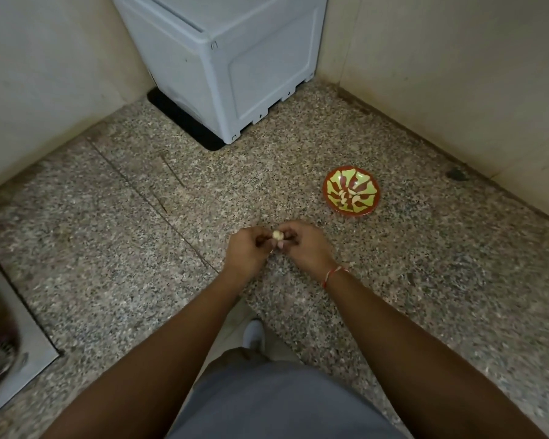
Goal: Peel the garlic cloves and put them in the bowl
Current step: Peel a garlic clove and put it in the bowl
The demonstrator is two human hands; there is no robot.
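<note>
Both hands, left [246, 251] and right [305, 248], pinch one clove [277, 235] near the bowl [333, 202]; I'd peel with thumbnails, gently.

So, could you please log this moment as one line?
both hands pinch pale garlic clove | peeling | red-and-green patterned bowl holds peeled cloves

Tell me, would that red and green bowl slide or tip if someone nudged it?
The bowl looks shallow and wide, so it probably slides on the counter rather than tipping. Holding only a few peeled cloves, it is likely light and easily shoved.
</note>
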